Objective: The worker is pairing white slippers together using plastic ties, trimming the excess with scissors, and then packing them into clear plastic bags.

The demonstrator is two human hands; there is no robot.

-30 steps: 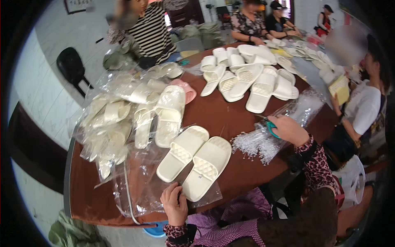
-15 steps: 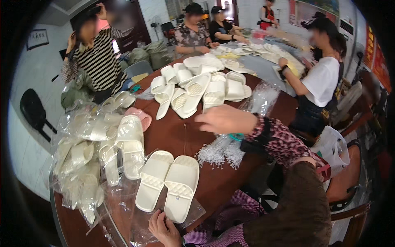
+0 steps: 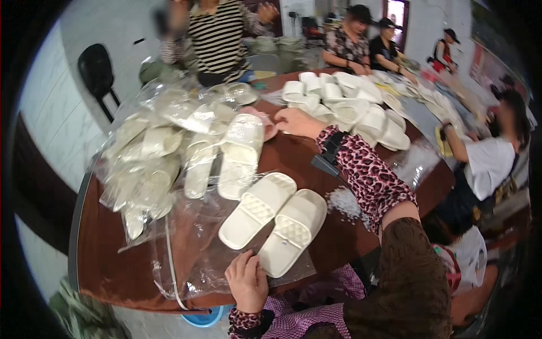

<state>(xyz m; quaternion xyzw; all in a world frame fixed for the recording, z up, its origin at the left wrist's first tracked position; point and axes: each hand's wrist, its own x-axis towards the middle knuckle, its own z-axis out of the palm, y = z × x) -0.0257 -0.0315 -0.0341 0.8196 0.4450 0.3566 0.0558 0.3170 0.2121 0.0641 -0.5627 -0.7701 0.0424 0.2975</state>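
Observation:
A pair of white slippers (image 3: 275, 219) lies side by side on a clear plastic bag (image 3: 197, 265) at the near edge of the brown table (image 3: 107, 265). My left hand (image 3: 247, 282) rests just behind the right slipper's heel, its fingers curled onto the bag. My right hand (image 3: 296, 121), in a leopard-print sleeve, reaches far across the table with flat fingers. It holds nothing and is beside a pink object (image 3: 269, 126) and a bagged slipper (image 3: 240, 152). A black item (image 3: 326, 163) shows under that sleeve.
A heap of bagged slippers (image 3: 164, 147) fills the table's left. Loose white slippers (image 3: 350, 107) are piled at the back. Small white bits (image 3: 345, 203) lie right of the pair. Other people sit around the table: one in stripes (image 3: 217, 39), one in white (image 3: 485, 164). A black chair (image 3: 96, 70) stands at left.
My right hand has swung from the table's right side across to the far middle, near the pink object. My left hand has stayed on the bag.

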